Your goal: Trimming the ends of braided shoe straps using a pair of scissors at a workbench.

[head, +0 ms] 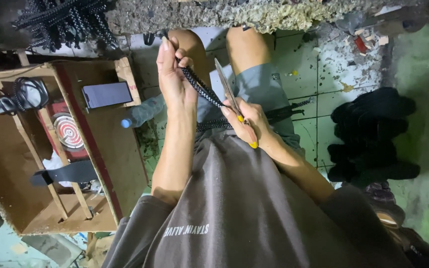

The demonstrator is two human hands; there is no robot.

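Hidden: scissors (230,94) handles mostly buried in the fist.
Left hand (174,74): raised, pinching black braided cord (202,89) taut.
Right hand (248,124): closed around scissors, blades up beside the cord.

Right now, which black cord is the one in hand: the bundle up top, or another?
The braided cord over the lap, pinched in the left hand with the right hand's scissors at it. The bundle at top left lies untouched.

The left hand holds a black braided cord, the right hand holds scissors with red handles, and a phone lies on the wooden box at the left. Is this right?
Not quite. The head view shows the scissors in the right hand have yellow handles, not red. The rest stands: the left hand holds the black braided cord, and the phone lies on the wooden box.
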